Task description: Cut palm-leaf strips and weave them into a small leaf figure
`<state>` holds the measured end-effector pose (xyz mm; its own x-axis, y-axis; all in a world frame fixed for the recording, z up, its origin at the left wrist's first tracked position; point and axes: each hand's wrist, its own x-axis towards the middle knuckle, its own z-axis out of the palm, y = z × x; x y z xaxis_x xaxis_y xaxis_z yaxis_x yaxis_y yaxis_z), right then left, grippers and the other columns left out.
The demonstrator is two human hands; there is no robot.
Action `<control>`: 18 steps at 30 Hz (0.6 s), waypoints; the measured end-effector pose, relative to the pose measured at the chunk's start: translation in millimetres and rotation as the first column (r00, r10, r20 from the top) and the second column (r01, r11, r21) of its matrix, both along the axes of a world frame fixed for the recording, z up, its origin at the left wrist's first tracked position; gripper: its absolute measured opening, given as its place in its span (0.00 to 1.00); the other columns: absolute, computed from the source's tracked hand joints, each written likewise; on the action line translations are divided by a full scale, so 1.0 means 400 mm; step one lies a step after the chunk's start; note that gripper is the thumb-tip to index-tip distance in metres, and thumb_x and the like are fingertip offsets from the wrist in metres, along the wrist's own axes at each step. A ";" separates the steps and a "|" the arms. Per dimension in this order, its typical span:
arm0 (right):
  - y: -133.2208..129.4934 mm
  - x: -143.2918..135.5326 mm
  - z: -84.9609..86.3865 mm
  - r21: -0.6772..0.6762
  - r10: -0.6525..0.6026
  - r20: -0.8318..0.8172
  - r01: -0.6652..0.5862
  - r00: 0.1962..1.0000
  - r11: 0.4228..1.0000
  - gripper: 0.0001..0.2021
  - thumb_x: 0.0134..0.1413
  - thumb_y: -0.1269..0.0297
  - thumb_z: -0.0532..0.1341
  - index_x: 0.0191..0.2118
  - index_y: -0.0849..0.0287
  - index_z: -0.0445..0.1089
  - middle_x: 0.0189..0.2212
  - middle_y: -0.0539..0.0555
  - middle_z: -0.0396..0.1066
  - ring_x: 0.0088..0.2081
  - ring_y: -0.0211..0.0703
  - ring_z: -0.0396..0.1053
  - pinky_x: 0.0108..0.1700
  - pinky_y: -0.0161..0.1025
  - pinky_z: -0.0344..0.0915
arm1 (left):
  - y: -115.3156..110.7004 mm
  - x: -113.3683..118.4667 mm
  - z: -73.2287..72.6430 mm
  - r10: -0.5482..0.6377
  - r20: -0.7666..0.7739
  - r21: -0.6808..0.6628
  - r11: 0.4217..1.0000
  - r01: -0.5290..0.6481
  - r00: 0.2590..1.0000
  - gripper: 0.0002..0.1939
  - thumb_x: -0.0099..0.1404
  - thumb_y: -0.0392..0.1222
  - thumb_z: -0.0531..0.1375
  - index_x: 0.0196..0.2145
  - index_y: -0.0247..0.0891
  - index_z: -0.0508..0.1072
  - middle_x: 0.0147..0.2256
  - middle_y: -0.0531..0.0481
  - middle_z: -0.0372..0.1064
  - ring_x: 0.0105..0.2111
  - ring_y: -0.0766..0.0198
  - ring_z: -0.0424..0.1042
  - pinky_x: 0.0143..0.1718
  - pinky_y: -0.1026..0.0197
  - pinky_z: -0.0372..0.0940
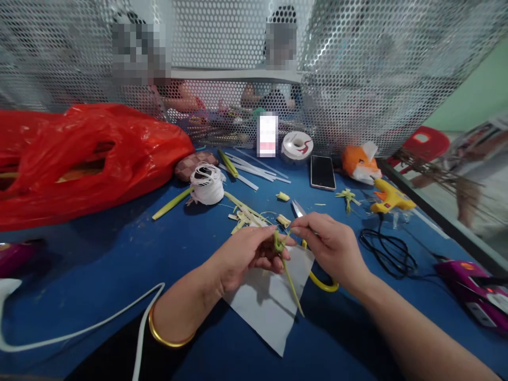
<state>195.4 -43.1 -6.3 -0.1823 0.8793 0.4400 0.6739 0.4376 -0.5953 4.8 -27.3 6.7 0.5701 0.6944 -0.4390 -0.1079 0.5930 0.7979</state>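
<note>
Between the fingertips of my left hand (254,251) is a small green woven leaf piece (279,243), a thin strip hanging from it toward the table. My right hand (331,246) pinches the end of a narrow strip at the upper right of the same piece. Under both hands lies a sheet of white paper (270,312). Yellow-handled scissors (323,284) rest beneath my right hand, their blades pointing away and partly hidden. Just beyond my fingers are leaf scraps (242,217) and a small pale rolled leaf piece (283,220).
A red plastic bag (99,164) fills the left. Across the back are a ball of white cord (207,185), a ribbon spool (297,145) and a phone (323,172). On the right lie a yellow glue gun (392,196), its black cable (389,254) and a purple device (472,288).
</note>
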 end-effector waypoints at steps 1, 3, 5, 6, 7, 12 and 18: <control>-0.001 -0.002 0.000 0.035 -0.027 0.018 0.026 0.999 0.999 0.06 0.62 0.64 0.57 0.35 0.54 0.71 0.32 0.54 0.75 0.37 0.47 0.71 0.40 0.42 0.64 | 0.001 0.000 0.001 0.022 0.001 -0.014 1.000 -0.022 1.000 0.21 0.70 0.46 0.50 0.38 0.29 0.78 0.28 0.46 0.72 0.23 0.69 0.70 0.32 0.62 0.68; -0.004 -0.005 0.002 0.101 -0.102 0.010 0.100 0.995 0.990 0.06 0.61 0.63 0.58 0.39 0.56 0.70 0.38 0.57 0.74 0.41 0.50 0.70 0.44 0.44 0.63 | 0.004 -0.001 0.003 0.087 0.020 -0.035 0.996 -0.087 0.996 0.21 0.71 0.45 0.49 0.38 0.29 0.78 0.29 0.46 0.72 0.24 0.68 0.70 0.33 0.61 0.69; -0.008 -0.009 0.006 0.074 -0.169 -0.070 0.174 0.983 0.982 0.07 0.60 0.60 0.58 0.39 0.57 0.69 0.37 0.57 0.72 0.41 0.49 0.69 0.42 0.43 0.63 | 0.008 -0.003 0.006 0.162 0.053 -0.041 0.986 -0.160 0.985 0.21 0.71 0.44 0.49 0.38 0.29 0.78 0.29 0.46 0.72 0.24 0.68 0.71 0.34 0.61 0.70; -0.011 -0.012 0.007 0.003 -0.171 -0.115 0.173 0.979 0.985 0.08 0.61 0.59 0.57 0.37 0.57 0.68 0.34 0.56 0.72 0.37 0.47 0.68 0.39 0.42 0.63 | 0.010 -0.004 0.007 0.193 0.071 -0.040 0.981 -0.190 0.979 0.20 0.71 0.44 0.49 0.38 0.29 0.78 0.29 0.46 0.72 0.25 0.68 0.71 0.35 0.61 0.70; -0.014 -0.016 0.007 -0.095 -0.139 -0.159 0.125 0.978 0.988 0.10 0.62 0.57 0.56 0.34 0.57 0.68 0.30 0.53 0.71 0.34 0.45 0.68 0.36 0.40 0.63 | 0.011 -0.006 0.009 0.217 0.087 -0.043 0.976 -0.214 0.972 0.20 0.71 0.43 0.50 0.38 0.29 0.78 0.29 0.46 0.72 0.25 0.68 0.71 0.35 0.61 0.70; -0.021 -0.037 0.003 -0.451 0.184 -0.361 -0.344 0.914 0.824 0.16 0.60 0.53 0.58 0.25 0.58 0.67 0.23 0.50 0.69 0.27 0.39 0.66 0.31 0.35 0.62 | 0.017 -0.009 0.013 0.253 0.109 -0.079 0.966 -0.245 0.961 0.20 0.71 0.43 0.50 0.38 0.28 0.78 0.30 0.45 0.72 0.25 0.69 0.71 0.32 0.64 0.70; -0.012 -0.024 0.008 -0.443 0.138 -0.328 -0.281 0.934 0.851 0.19 0.60 0.53 0.56 0.21 0.57 0.64 0.17 0.48 0.62 0.22 0.37 0.61 0.26 0.33 0.60 | 0.019 -0.011 0.009 0.244 0.120 -0.110 0.967 -0.231 0.962 0.19 0.71 0.41 0.50 0.40 0.28 0.78 0.30 0.44 0.72 0.24 0.69 0.69 0.27 0.65 0.70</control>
